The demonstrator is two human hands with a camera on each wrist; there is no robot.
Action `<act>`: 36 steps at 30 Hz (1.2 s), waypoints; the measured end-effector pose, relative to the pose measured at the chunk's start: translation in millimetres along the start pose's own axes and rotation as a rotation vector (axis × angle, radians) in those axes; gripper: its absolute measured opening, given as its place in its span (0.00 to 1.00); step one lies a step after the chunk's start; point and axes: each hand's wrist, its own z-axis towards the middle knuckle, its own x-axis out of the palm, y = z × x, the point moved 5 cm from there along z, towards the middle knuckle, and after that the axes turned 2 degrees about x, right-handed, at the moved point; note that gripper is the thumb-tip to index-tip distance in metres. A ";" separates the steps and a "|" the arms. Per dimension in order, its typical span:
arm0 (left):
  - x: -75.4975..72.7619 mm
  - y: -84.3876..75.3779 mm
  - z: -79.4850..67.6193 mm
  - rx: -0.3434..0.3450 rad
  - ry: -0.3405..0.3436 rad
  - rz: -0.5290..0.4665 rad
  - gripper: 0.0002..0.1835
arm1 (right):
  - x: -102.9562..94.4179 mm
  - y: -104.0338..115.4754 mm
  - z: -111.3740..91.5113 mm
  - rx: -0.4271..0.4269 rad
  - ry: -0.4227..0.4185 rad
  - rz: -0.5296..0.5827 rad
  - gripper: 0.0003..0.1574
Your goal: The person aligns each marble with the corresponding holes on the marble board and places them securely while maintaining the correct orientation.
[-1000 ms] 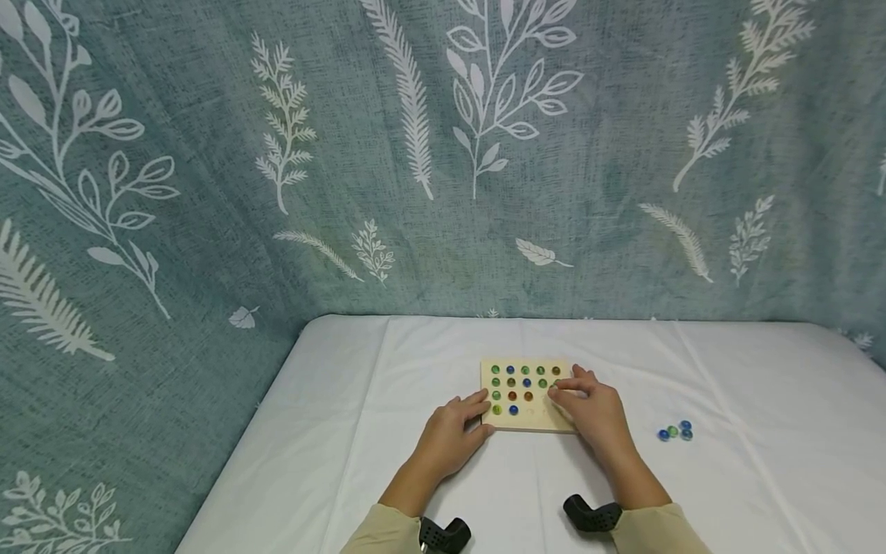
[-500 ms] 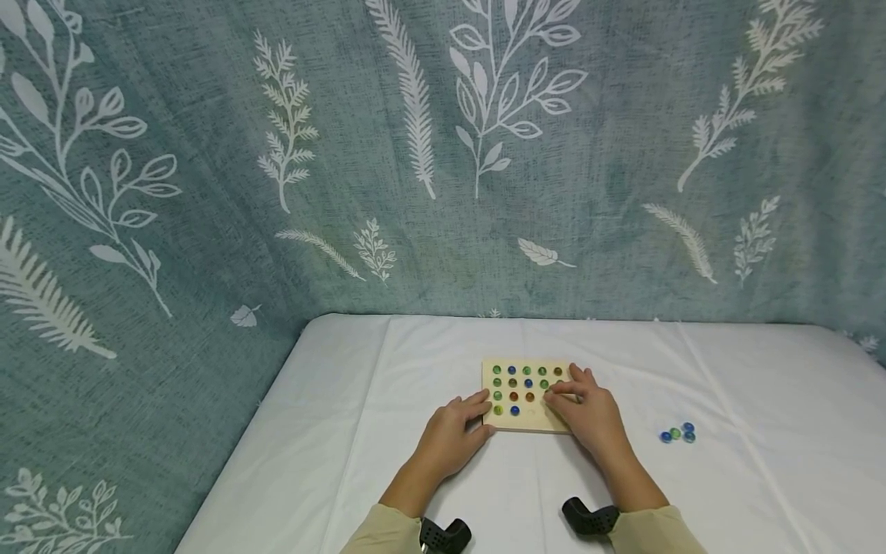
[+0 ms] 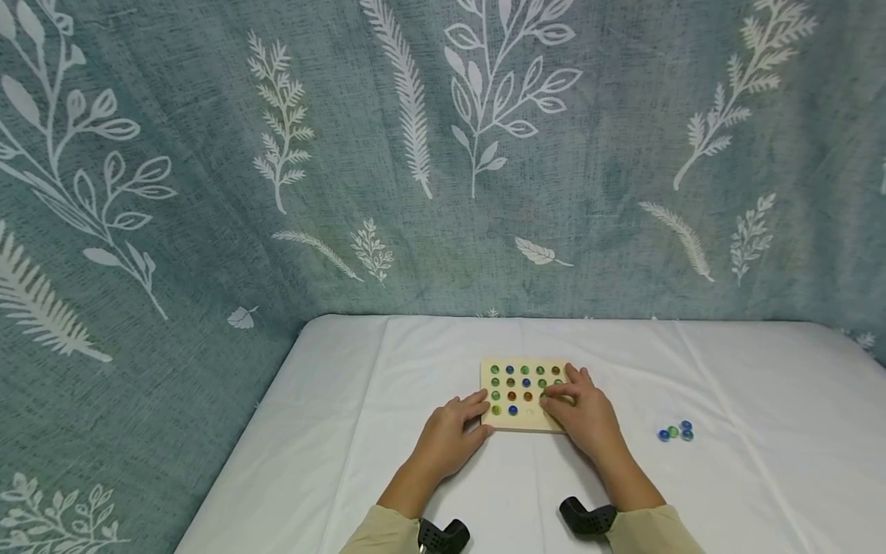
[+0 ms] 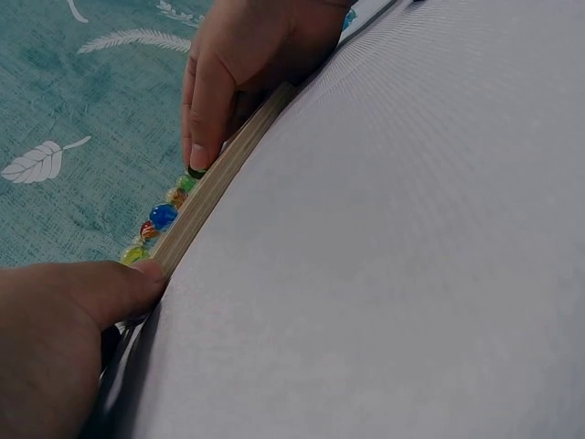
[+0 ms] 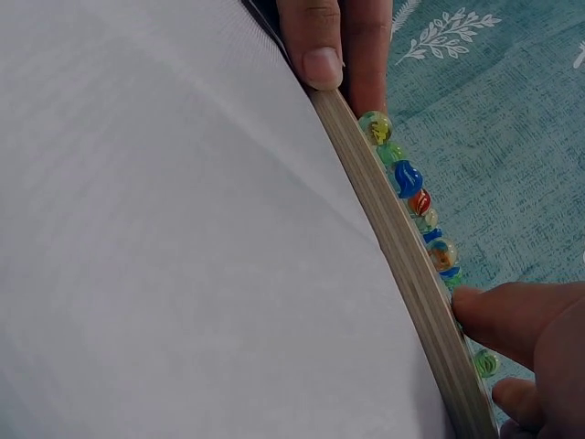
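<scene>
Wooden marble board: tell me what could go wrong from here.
The right hand pinches a green marble beside seated marbles, so might dislodge a neighbour. Loose marbles lie on the white tablecloth without a barrier; a bump could roll them. With the left hand at its left end, the wooden board might pivot if pushed.
</scene>
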 end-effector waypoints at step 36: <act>-0.2 1.2 1.8 0.008 0.011 0.031 0.23 | -66.7 -14.4 -9.8 -0.008 -0.096 0.015 0.32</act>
